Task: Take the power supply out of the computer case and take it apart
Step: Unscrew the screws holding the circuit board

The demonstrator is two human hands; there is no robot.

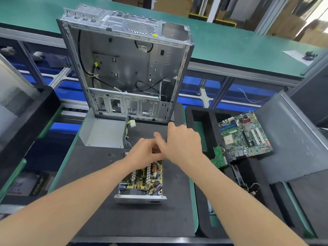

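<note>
Cover point(103, 134) set aside, left hand point(143, 153) and right hand point(181, 141) crowd power supply point(142, 180) far end, likely freeing wiring; grips unclear.

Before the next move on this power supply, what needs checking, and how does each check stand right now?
1. Power supply out of the computer case: ok, it lies on the black mat.
2. Cover off: ok, it sits on the mat left of the hands, and the circuit board is exposed.
3. Loose screws out of the way: ok, they lie on the mat left of the power supply.
4. Wire bundle free to move: cannot tell, the hands hide its near end.
5. Grip of left hand and right hand: cannot tell, their fingers overlap at the unit's far end.
</note>
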